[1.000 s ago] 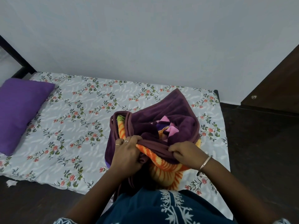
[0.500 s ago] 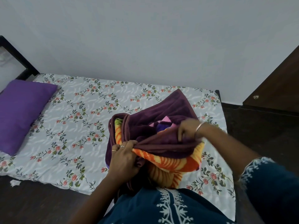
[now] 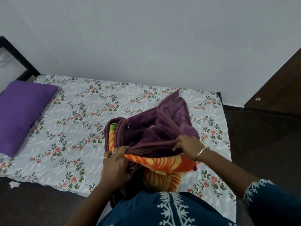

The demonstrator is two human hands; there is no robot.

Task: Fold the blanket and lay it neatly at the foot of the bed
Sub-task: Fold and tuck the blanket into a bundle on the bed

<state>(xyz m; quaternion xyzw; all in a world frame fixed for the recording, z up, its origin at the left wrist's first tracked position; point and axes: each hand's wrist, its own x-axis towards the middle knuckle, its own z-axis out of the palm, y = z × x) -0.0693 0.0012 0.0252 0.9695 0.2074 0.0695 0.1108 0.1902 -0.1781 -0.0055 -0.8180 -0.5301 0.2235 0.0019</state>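
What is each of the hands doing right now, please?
Left hand: closed, gripping a bunched edge of the blanket.
Right hand: closed, pinching the blanket's maroon edge further along.

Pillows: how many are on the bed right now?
1. The purple pillow lies at the bed's left end, apart from the blanket. That end runs out of frame, so another may be hidden.

The blanket [image 3: 151, 137] lies bunched on the bed [image 3: 78, 128] toward its right end, at the near edge. The pillow [image 3: 21, 111] lies at the left end, well apart.
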